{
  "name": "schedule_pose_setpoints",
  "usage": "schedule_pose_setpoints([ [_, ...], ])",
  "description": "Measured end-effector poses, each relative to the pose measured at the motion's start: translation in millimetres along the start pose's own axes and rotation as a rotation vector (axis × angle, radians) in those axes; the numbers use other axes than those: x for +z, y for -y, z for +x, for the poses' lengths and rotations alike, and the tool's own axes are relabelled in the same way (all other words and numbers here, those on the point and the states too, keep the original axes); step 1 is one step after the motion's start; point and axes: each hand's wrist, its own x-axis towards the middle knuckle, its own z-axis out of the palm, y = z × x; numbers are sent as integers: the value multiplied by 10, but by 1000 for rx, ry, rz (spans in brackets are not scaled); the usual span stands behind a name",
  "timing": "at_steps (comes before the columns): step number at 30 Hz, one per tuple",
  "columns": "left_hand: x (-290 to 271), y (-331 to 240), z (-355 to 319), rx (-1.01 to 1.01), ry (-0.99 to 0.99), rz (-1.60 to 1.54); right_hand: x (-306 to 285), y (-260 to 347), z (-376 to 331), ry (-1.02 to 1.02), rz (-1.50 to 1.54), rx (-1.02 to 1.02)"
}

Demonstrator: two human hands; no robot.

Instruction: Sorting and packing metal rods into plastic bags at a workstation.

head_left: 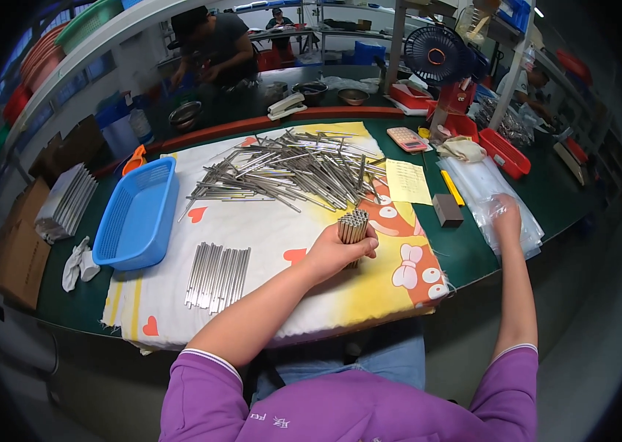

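Note:
My left hand is wrapped round a bundle of thin metal tubes, held upright over the cloth with their open ends on top. Off to the right, my right hand reaches onto a stack of clear plastic bags; its fingers are bent at the film, and whether they grip a bag is hard to make out. A loose heap of metal tubes lies across the far part of the patterned cloth. Left of my left forearm, a row of tubes rests side by side.
At left stand an empty blue basket, white gloves and a cardboard box. Between cloth and bags are a yellow note, a dark block and a yellow cutter. Behind are a calculator, red tray and fan.

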Motion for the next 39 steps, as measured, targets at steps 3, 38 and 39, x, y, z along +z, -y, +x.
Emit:
schedule_pose_setpoints([
  [3,7,-24,30,-20,-27,-45,23,30,-74,-40,-11,-11],
  [38,34,12,86,-13,-58,70,-2494,869,778,-1015,1041,-262],
  [39,8,11,72,3,-55,70,-2479,902,796,-864,1227,-204],
])
